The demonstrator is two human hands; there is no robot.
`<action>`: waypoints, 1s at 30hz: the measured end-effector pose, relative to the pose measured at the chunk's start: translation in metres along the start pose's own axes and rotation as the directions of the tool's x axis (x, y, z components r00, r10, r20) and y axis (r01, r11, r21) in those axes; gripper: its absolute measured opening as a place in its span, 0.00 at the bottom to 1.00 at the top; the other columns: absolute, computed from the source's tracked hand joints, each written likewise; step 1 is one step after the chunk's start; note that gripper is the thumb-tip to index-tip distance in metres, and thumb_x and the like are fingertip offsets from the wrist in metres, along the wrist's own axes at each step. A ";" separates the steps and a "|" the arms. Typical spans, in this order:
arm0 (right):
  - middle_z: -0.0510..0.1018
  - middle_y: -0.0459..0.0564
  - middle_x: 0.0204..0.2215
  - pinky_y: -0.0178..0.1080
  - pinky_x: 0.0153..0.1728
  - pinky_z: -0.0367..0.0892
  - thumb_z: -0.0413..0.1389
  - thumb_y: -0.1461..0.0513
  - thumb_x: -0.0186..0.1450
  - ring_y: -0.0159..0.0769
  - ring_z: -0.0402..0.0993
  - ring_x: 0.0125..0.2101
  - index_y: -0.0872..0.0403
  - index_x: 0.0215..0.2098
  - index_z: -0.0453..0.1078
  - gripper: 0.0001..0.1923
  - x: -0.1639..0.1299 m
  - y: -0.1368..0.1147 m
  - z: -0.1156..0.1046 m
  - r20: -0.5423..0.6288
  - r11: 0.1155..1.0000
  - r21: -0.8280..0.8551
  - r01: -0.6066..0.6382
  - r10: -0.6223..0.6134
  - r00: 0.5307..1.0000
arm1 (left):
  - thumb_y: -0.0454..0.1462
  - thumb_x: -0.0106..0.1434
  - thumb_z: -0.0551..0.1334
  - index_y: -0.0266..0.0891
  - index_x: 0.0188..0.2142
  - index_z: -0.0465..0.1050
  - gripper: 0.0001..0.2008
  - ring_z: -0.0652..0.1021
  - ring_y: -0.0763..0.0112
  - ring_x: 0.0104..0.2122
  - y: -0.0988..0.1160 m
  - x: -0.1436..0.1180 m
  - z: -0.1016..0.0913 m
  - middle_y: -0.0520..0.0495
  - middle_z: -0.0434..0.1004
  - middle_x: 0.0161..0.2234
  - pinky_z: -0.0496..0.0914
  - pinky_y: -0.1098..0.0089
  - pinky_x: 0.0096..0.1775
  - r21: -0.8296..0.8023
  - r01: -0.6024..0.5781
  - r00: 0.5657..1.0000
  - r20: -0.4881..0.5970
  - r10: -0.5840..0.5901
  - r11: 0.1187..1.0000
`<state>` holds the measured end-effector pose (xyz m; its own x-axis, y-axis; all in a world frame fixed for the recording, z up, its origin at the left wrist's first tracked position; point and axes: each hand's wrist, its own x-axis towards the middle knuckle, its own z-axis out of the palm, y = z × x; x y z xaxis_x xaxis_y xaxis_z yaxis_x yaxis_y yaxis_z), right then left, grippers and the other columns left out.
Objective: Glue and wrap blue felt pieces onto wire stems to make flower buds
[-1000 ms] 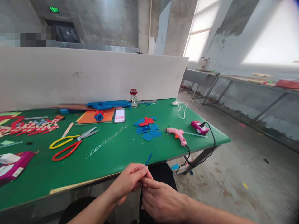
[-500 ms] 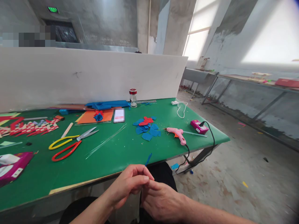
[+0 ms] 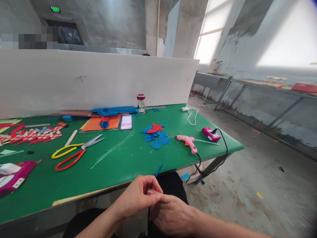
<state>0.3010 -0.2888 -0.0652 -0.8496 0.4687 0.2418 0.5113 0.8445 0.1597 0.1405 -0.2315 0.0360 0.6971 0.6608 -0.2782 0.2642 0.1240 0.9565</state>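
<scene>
You're pinching the blue strip [image 3: 158, 170] with left hand [image 3: 138, 196] | right hand [image 3: 170, 215] curling closed underneath, contents hidden | risking a slip if loosening.

Scissors [image 3: 74, 151], pink glue gun [image 3: 188, 142], blue paper scraps [image 3: 156, 136] and glass jar [image 3: 141, 103] on green table [image 3: 128, 162]

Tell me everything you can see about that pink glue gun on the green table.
The pink glue gun lies on its side on the green table, near the right end. Its body looks like pink plastic, with an orange trigger; the nozzle points left toward a pile of blue paper pieces. A black cord runs from its handle over the table edge. No hand touches it.
</scene>
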 end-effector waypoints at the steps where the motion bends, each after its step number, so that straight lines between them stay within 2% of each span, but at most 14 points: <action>1: 0.79 0.45 0.29 0.41 0.64 0.53 0.56 0.67 0.65 0.36 0.73 0.41 0.55 0.26 0.71 0.09 0.000 0.000 -0.001 0.003 1.000 -0.012 0.019 -0.018 1.000 | 0.39 0.49 0.64 0.35 0.27 0.70 0.09 0.62 0.75 0.26 0.000 0.000 0.001 0.55 0.62 0.23 0.56 0.73 0.29 -0.003 0.006 1.000 -0.004 -0.006 1.000; 6: 0.78 0.46 0.26 0.49 0.65 0.49 0.57 0.67 0.64 0.39 0.72 0.37 0.55 0.25 0.71 0.09 0.002 0.003 -0.009 0.038 0.985 -0.086 0.150 -0.147 0.988 | 0.39 0.48 0.64 0.35 0.28 0.71 0.09 0.63 0.74 0.26 0.003 0.000 0.001 0.54 0.64 0.23 0.56 0.72 0.30 -0.014 0.013 1.000 -0.020 -0.013 1.000; 11: 0.78 0.46 0.27 0.50 0.65 0.47 0.57 0.66 0.63 0.40 0.71 0.39 0.55 0.25 0.70 0.09 0.002 0.003 -0.014 0.024 0.988 -0.050 0.148 -0.147 0.989 | 0.40 0.48 0.62 0.35 0.28 0.72 0.10 0.63 0.73 0.26 0.003 -0.002 -0.002 0.53 0.65 0.23 0.56 0.72 0.29 -0.035 -0.004 1.000 -0.021 0.003 0.999; 15: 0.79 0.46 0.27 0.48 0.63 0.52 0.56 0.67 0.64 0.38 0.71 0.38 0.54 0.23 0.70 0.11 0.002 0.001 -0.007 0.034 0.988 -0.042 0.148 -0.146 0.989 | 0.39 0.49 0.62 0.36 0.28 0.71 0.09 0.60 0.75 0.24 0.001 -0.001 0.000 0.54 0.64 0.23 0.52 0.72 0.26 -0.054 0.037 0.999 -0.010 -0.037 0.998; 20: 0.76 0.46 0.20 0.45 0.56 0.60 0.57 0.69 0.60 0.38 0.70 0.32 0.54 0.20 0.69 0.12 0.005 -0.003 0.007 0.043 0.991 -0.026 0.129 -0.128 0.991 | 0.40 0.49 0.67 0.37 0.25 0.65 0.12 0.58 0.76 0.24 -0.005 0.002 0.010 0.57 0.59 0.21 0.52 0.73 0.27 -0.019 0.037 0.995 -0.088 -0.038 0.999; 26: 0.79 0.49 0.29 0.46 0.58 0.58 0.54 0.68 0.65 0.38 0.70 0.34 0.56 0.28 0.72 0.09 0.006 -0.001 -0.008 0.056 0.997 -0.018 0.076 -0.074 0.996 | 0.40 0.50 0.67 0.37 0.26 0.66 0.12 0.57 0.78 0.22 -0.004 0.004 0.011 0.58 0.59 0.20 0.49 0.74 0.25 -0.085 0.044 0.994 -0.097 -0.052 0.995; 30: 0.79 0.50 0.33 0.45 0.59 0.56 0.52 0.66 0.67 0.38 0.70 0.37 0.57 0.34 0.73 0.08 0.006 -0.001 -0.018 0.001 0.998 0.033 0.055 -0.055 0.999 | 0.40 0.51 0.67 0.37 0.26 0.67 0.11 0.57 0.79 0.21 -0.004 0.004 0.008 0.57 0.61 0.20 0.47 0.74 0.23 -0.134 0.087 0.993 -0.073 -0.097 0.987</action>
<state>0.2975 -0.2918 -0.0471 -0.8764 0.4219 0.2320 0.4595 0.8769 0.1413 0.1475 -0.2351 0.0305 0.6180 0.6976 -0.3627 0.2319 0.2790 0.9319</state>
